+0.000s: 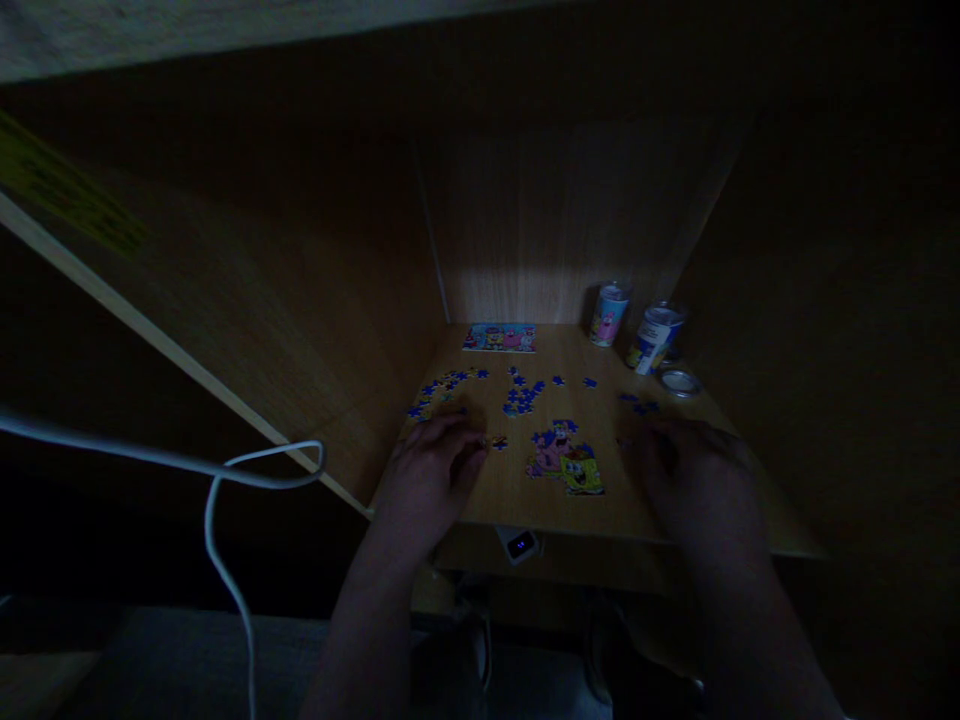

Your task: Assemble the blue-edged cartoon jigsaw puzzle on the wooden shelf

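Observation:
A partly joined jigsaw puzzle [564, 458] with pink and yellow cartoon figures lies on the wooden shelf between my hands. My left hand [435, 465] is to its left, thumb and forefinger closed on a small puzzle piece [488, 441]; another piece [500, 443] lies right beside the fingertips. To the right of the puzzle is my right hand [694, 475], its fingers pinched on a dark puzzle piece [624, 442], dim and hard to make out. Loose blue pieces [521, 398] form a pile beyond the puzzle, and more pieces [442, 383] spread behind my left hand.
A picture strip [499, 338] lies near the back panel. Two printed cans [609, 315] [655, 338] stand at the back right, with a round lid [679, 382] in front. Side panels enclose the shelf. A white cable [217, 540] hangs at left; a device with a lit display [520, 545] is below.

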{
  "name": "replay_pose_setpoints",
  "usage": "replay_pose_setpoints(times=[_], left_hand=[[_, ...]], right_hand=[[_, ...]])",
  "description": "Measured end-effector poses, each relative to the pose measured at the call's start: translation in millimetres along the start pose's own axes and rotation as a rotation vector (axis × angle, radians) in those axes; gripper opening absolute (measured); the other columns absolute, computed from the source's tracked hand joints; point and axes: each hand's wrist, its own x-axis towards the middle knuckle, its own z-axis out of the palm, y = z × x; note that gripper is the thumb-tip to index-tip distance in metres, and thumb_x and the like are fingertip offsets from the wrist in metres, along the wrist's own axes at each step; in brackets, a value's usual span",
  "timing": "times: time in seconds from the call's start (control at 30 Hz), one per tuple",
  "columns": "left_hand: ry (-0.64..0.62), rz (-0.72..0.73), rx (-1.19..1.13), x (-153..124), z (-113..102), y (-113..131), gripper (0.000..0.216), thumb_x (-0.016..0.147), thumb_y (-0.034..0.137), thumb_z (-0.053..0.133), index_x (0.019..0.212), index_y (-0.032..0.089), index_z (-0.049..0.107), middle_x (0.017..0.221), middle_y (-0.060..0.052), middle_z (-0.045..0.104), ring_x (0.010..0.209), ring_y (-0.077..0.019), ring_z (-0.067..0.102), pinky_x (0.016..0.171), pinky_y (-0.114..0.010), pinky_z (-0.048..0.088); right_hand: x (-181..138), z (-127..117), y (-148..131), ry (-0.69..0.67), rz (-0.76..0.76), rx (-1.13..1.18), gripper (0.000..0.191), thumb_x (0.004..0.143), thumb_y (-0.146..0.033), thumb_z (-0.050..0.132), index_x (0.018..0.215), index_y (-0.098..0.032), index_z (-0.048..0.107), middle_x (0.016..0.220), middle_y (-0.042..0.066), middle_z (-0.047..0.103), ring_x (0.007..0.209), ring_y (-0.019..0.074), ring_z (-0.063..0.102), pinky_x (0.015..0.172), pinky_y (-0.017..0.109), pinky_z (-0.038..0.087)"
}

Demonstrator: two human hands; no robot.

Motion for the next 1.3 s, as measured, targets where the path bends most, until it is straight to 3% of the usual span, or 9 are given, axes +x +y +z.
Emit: replay_pose_setpoints(times=[0.4,0.97,1.1,1.2,1.3], left_hand=[[0.002,-0.044,-0.012,1.2,-0.1,1.5,0.004,0.102,0.031,0.078,0.105,0.029,0.078,0.12,-0.004,0.08,0.117,-0.0311,0.073,0.106,-0.056,0.059],[-0.013,-0.037,-0.096,2.7,0.5,-4.3,0.007,0.098,0.029,0.081,0.103,0.027,0.075,0.118,-0.004,0.08,0.115,-0.03,0.073,0.106,-0.055,0.058],[-0.012,-0.026,-0.103,2.6,0.2,-4.7,0.006,0.1,0.029,0.08,0.103,0.028,0.075,0.119,-0.004,0.079,0.116,-0.0299,0.073,0.105,-0.054,0.057],[-0.007,-0.018,-0.112,2.8,-0.4,-5.0,0.005,0.1,0.028,0.08,0.101,0.028,0.075,0.119,-0.003,0.08,0.116,-0.0297,0.073,0.106,-0.054,0.057],[-0.009,-0.027,-0.101,3.6,-0.1,-6.1,0.004,0.1,0.029,0.079,0.099,0.028,0.075,0.119,-0.004,0.079,0.115,-0.0295,0.073,0.106,-0.053,0.057]], right_hand=[[0.0,1.8,1.9,-0.015,0.01,0.005,0.034,0.106,-0.042,0.053,0.109,-0.02,0.078,0.11,0.015,0.081,0.104,0.033,0.071,0.102,0.049,0.052],[0.0,1.2,-1.0,-0.018,0.025,0.005,0.034,0.105,-0.042,0.054,0.107,-0.02,0.079,0.11,0.015,0.08,0.102,0.0339,0.071,0.102,0.051,0.053],[0.1,0.7,1.3,0.049,0.07,0.121,0.036,0.102,-0.038,0.053,0.122,-0.018,0.075,0.121,0.018,0.079,0.113,0.0359,0.07,0.104,0.053,0.054],[1.3,-4.2,8.1,0.153,0.201,0.259,0.044,0.102,-0.035,0.052,0.139,-0.016,0.067,0.131,0.02,0.075,0.116,0.0343,0.071,0.101,0.05,0.057],[2.1,-14.3,18.2,0.188,0.272,0.177,0.046,0.101,-0.032,0.052,0.14,-0.012,0.066,0.128,0.022,0.075,0.112,0.0347,0.071,0.099,0.05,0.058]])
